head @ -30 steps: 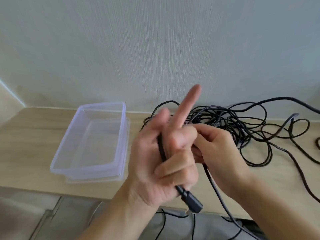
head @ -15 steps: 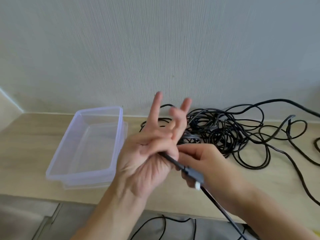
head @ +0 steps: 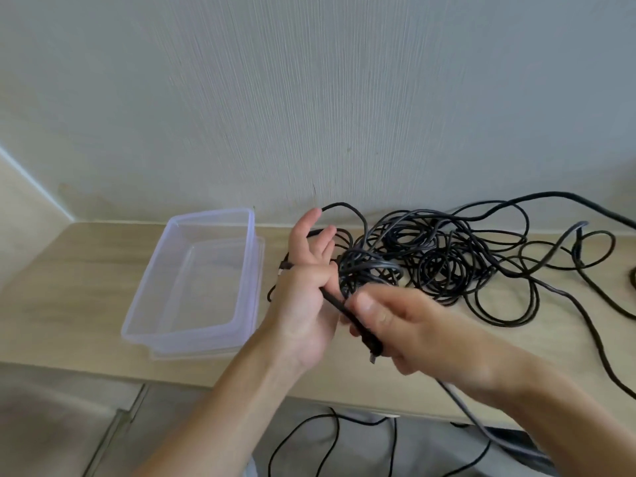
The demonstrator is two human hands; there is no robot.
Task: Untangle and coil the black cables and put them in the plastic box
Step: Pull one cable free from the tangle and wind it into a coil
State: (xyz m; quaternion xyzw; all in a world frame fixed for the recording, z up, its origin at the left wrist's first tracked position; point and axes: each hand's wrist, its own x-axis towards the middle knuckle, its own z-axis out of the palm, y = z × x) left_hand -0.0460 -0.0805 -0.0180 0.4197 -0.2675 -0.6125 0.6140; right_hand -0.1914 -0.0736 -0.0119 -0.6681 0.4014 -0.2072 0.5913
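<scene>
Wooden shelf (head: 86, 287): black cables (head: 447, 256) sprawl tangled right of the plastic box (head: 192, 333). Between them the left hand (head: 303, 311) shows its palm, some fingers (head: 311, 225) straight, others curled round one cable; the blurred right hand (head: 413, 332) pinches it beside its plug (head: 374, 347).

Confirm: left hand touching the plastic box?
Apart. Head view shows a strip of bare tabletop between the left hand and the plastic box wall.

plastic box (head: 192, 325) open-topped, unobstructed; cable tangle (head: 447, 256) crowds right

On the table (head: 86, 287), the plastic box (head: 187, 333) lies left of the cable tangle (head: 440, 256), both close before the wall (head: 309, 98).
</scene>
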